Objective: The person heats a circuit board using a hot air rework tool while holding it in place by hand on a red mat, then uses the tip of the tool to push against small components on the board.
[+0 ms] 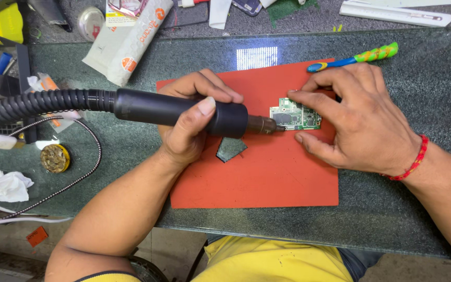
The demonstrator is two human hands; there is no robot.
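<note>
My left hand (191,122) grips a black hot-air wand (178,110) with a ribbed hose (32,104); its metal nozzle (267,125) points right and nearly touches a small green circuit board (294,115). The board lies on a red mat (267,172). My right hand (356,120) rests on the mat, thumb and index finger pinching the board's right end at top and bottom. A red thread bracelet (415,159) circles that wrist.
A toothbrush (356,57) with a green and orange handle lies behind the mat. A hole (230,148) is cut in the mat. To the left sit a brass wire-wool tin (55,157), crumpled tissue (9,185), a braided cable (87,167) and white packets (131,39).
</note>
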